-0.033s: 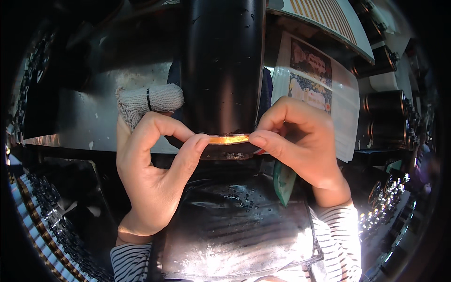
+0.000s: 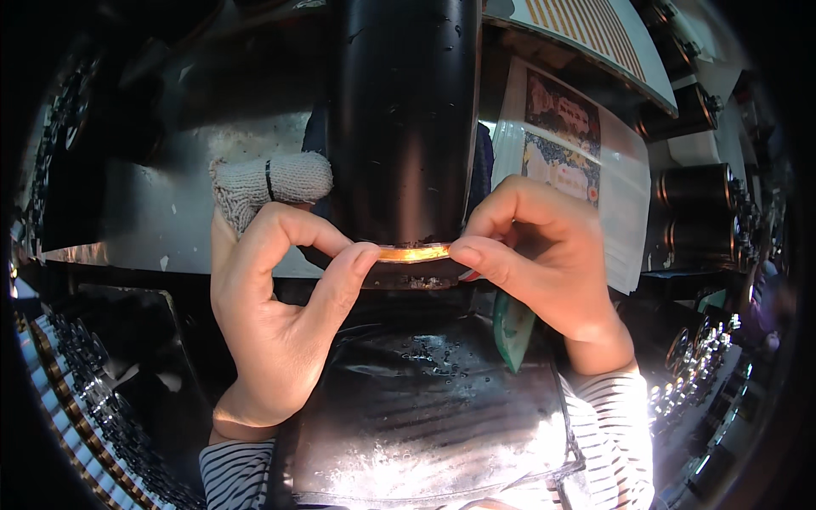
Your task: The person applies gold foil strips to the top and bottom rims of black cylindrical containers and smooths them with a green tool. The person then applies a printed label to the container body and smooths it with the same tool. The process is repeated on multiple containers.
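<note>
A narrow gold strip (image 2: 414, 253) with pale edges stretches between my hands at the near end of a large black cylinder (image 2: 404, 110). My left hand (image 2: 276, 314) pinches its left end between thumb and forefinger. At its right end, my right hand (image 2: 548, 263) pinches the same way. A grey knitted cover (image 2: 293, 177) with a black band fits over other fingers of my left hand. Below my right hand hangs a green, pointed flat piece (image 2: 513, 331); its upper part is hidden, so I cannot tell whether the hand grips it.
Dark, shiny sheeting (image 2: 425, 399) with droplets covers my lap. Printed sheets in a clear sleeve (image 2: 625, 195) lie right of the cylinder, with a striped white board (image 2: 586, 34) beyond. More black cylinders (image 2: 693, 217) stand at the right. A worn metal surface (image 2: 187, 204) spreads to the left.
</note>
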Demonstrator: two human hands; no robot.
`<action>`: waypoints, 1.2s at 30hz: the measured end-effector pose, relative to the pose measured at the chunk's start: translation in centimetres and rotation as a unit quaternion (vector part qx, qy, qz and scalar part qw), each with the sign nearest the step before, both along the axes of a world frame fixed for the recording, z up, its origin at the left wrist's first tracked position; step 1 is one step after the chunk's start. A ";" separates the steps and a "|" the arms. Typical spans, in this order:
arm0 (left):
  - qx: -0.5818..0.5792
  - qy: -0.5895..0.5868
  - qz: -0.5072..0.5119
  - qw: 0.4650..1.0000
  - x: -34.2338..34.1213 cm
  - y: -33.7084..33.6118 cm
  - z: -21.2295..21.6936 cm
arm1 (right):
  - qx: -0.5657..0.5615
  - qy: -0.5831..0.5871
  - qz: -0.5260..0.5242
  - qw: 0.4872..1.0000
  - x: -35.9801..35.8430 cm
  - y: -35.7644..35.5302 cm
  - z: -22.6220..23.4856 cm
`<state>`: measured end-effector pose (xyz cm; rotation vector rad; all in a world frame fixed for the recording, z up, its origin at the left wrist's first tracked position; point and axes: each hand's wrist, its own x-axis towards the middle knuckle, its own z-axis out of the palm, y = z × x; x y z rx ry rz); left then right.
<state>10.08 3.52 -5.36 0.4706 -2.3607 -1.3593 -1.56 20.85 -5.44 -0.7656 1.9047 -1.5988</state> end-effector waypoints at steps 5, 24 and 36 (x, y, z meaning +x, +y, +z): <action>0.001 0.024 -0.007 1.000 -0.1 -0.4 -0.6 | -0.001 0.005 0.012 1.000 -0.2 -0.1 -0.2; 0.158 0.057 -0.110 0.980 -0.7 -1.3 -3.6 | 0.059 0.093 0.013 0.994 -0.1 -0.6 0.2; 0.265 0.134 -0.087 0.951 -0.3 -1.3 -4.5 | 0.079 0.047 -0.012 0.996 0.3 -0.5 0.4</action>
